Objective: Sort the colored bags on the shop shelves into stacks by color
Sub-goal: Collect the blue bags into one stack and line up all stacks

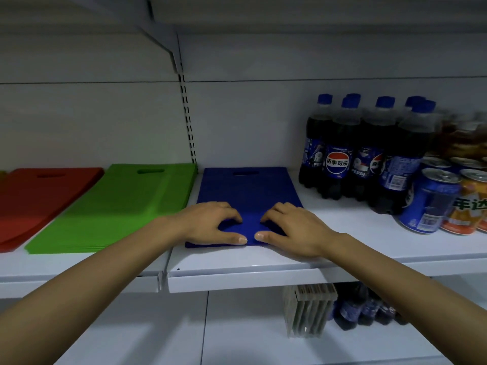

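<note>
Blue bags [246,191] lay stacked at frame centre on the white shelf [263,270], just right of the green bags [126,206]; red bags [34,198] at far left. Left hand [210,222] and right hand [290,227] sat on the blue stack's near end, fingers curled, thumbs flat along the edge, pinching the top bag. Pepsi bottles [340,154] and cans [432,201] stood at right.

Shop, retail aisle. White metal shelf [263,270] hung on slotted upright [188,122]. Cola bottles [342,154] ranked in rows, blue cans [429,201] and orange cans [463,206] beside them. Flat carrier bags piled by colour: red stack [39,196], green stack [126,204], blue stack [247,188]. More bottles [353,309] on lower shelf [237,338].
</note>
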Demonstrator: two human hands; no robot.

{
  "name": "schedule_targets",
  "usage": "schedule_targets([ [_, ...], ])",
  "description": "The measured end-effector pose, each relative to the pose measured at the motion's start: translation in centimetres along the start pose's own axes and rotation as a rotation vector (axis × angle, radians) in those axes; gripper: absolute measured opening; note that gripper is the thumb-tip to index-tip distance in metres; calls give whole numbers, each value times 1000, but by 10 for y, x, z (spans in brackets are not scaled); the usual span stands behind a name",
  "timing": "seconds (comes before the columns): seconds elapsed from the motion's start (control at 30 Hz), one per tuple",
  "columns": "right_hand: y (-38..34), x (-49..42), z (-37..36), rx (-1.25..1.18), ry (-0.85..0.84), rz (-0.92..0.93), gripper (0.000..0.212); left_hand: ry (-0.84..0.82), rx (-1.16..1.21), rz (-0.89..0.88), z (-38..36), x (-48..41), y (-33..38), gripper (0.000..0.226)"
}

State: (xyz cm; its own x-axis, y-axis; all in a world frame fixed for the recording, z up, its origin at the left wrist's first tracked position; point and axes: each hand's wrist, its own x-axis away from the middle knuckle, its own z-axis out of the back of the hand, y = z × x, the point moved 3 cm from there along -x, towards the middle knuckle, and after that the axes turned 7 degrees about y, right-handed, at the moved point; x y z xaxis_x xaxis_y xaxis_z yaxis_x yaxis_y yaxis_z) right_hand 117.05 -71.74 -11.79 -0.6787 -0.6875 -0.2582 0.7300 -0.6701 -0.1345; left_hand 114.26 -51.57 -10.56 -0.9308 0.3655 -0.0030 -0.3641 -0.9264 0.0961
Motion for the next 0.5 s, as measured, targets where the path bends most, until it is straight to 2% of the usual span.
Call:
schedule_targets([
  [0.07, -4, -15, 7, -1, 8, -25, 60, 44, -36, 20, 10, -6, -3, 68],
  [0.17, -11, -46, 11, 94, -2, -26, 66, 106, -184, 94, 29, -11, -17, 71],
  [0.3, -20, -95, 20, 95, -35, -33, 75, 172, -492, 308, 57, -4, -52, 73],
  [0.4, -34, -126, 30, 34, 9, -40, 79, 257, -521, 506, 73, 23, -86, 72],
  [0.5, -58, -152, 27, 52, 42, 11, 76, 313, -511, 633, 83, 67, -114, 74],
])
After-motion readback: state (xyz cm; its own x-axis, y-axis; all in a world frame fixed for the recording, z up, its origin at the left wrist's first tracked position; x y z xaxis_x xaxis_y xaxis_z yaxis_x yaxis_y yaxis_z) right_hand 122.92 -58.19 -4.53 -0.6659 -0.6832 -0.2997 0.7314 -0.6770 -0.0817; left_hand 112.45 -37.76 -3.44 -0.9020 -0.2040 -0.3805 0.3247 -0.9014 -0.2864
